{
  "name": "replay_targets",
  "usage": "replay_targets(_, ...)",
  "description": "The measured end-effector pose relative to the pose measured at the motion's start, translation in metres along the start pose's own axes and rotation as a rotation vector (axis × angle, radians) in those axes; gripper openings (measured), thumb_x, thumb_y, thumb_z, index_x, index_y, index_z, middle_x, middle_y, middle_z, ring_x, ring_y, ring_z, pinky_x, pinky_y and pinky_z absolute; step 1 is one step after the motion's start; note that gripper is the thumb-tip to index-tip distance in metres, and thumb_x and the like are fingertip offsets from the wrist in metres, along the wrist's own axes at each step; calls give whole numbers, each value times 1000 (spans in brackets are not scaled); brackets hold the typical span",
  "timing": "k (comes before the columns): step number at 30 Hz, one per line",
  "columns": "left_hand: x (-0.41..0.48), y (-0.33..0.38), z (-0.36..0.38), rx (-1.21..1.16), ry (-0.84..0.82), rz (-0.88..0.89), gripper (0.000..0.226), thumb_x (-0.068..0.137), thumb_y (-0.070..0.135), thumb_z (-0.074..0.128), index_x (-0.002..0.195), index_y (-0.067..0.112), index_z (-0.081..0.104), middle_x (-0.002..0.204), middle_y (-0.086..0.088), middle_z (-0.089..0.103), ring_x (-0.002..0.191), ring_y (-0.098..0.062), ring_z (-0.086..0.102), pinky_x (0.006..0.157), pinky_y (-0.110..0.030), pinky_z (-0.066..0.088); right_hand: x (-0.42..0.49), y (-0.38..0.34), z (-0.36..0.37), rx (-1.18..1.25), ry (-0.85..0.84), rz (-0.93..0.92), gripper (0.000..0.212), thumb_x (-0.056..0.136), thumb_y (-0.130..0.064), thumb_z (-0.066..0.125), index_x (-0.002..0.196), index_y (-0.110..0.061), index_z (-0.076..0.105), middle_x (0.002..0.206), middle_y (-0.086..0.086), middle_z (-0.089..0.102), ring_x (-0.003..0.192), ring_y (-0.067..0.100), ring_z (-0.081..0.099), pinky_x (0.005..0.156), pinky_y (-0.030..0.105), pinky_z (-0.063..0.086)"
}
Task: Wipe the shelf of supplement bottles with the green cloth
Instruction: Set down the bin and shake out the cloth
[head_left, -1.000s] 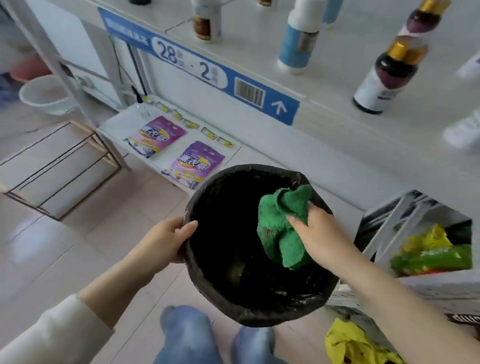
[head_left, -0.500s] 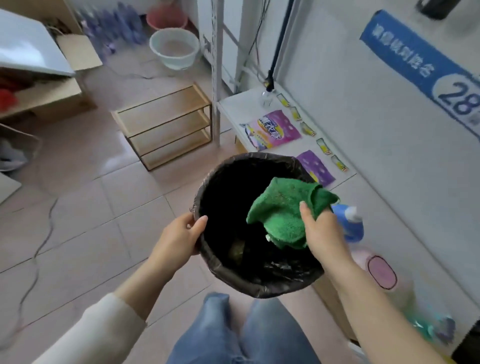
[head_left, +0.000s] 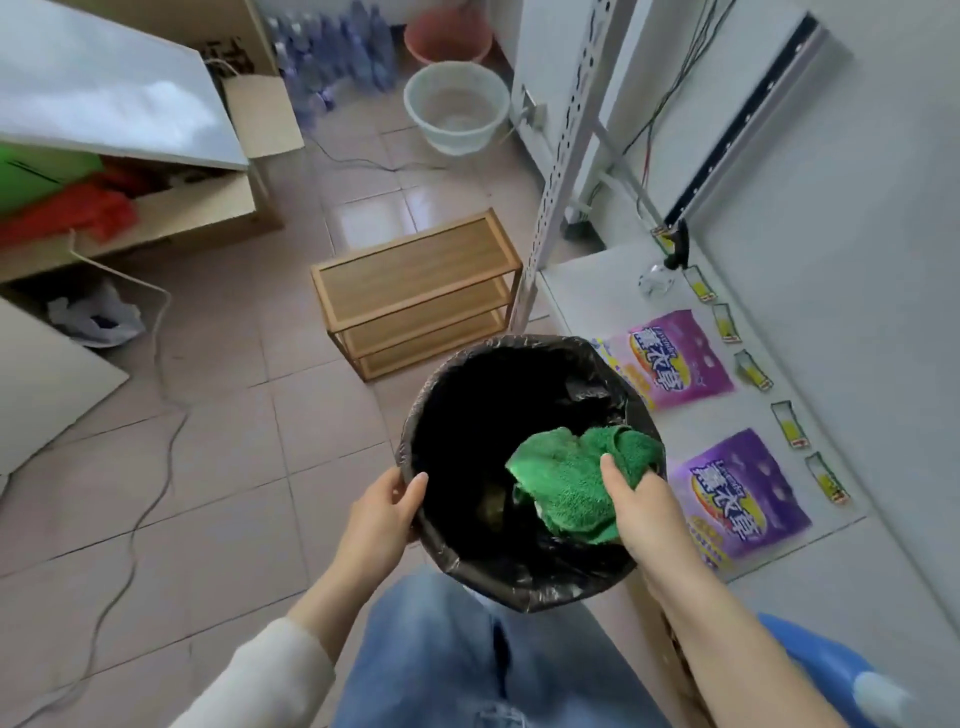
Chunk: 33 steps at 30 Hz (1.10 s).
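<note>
My right hand (head_left: 641, 512) grips the crumpled green cloth (head_left: 574, 480) over the open mouth of a black-lined bin (head_left: 467, 564). My left hand (head_left: 387, 506) holds the bin's left rim, thumb inside the edge. The bin hangs above my jeans-clad legs. The low white shelf (head_left: 587, 283) lies to the right, with two purple pouches (head_left: 675, 361) flat on it. No supplement bottles are in view.
A small wooden rack (head_left: 415, 291) stands on the tiled floor ahead. A white basin (head_left: 457, 106) and pink basin sit farther back by a perforated shelf post (head_left: 566, 156). Cardboard boxes (head_left: 156, 208) are at left; a cable (head_left: 130, 519) trails across the floor. A blue-capped bottle (head_left: 831, 670) is bottom right.
My view has swung down and left, away from the upper shelf with bottles toward the floor. Both hands keep their hold; the cloth stays over the bin's mouth.
</note>
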<state>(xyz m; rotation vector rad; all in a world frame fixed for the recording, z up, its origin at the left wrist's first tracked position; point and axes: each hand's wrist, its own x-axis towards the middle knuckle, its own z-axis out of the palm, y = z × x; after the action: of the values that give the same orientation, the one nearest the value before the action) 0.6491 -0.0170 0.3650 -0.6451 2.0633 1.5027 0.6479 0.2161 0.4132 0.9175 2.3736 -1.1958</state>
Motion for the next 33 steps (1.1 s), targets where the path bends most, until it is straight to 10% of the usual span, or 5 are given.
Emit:
replay_targets(7,118,46,-26,49,33,-17,30,92,36,47,94,8,57,92,-18,68,91,-36,64,83,-54,51,102,-87,29,-64,25,1,55,94,-41,38,95,11,58,84,19,58,82,31,54,74,34,37)
replay_targets(11,196,53,-31,97,7,-63,32,92,33,47,99,3,55,96,-24,66,91,-36,62,85,-53,48,167,-109,73,-67,-20,178,59,95,-42,35,115,11,50,116,26,56,107,34,53,84,36,37)
replay_targets(18,354,68,-31,277,-65,-70,31,91,35,48,96,5,56,93,-23,67,78,-26,60,78,-46,50,282,-126,157,51,-53,358,67,93,-47,34,132,7,35,114,21,53,85,19,52,64,32,33)
replay_targets(22,446,29,-14,349,-135,-57,29,92,37,46,101,13,58,95,-18,69,93,-31,63,83,-49,50,369,-93,213,222,-152,492,71,92,-51,34,142,-1,23,142,14,40,123,28,45,99,38,36)
replay_targets(33,573,-77,69,283,-114,-56,23,90,35,48,97,16,58,94,-18,69,86,-29,63,86,-46,49,508,0,272,60,-52,421,67,94,-47,30,139,4,26,116,12,55,94,16,53,68,31,36)
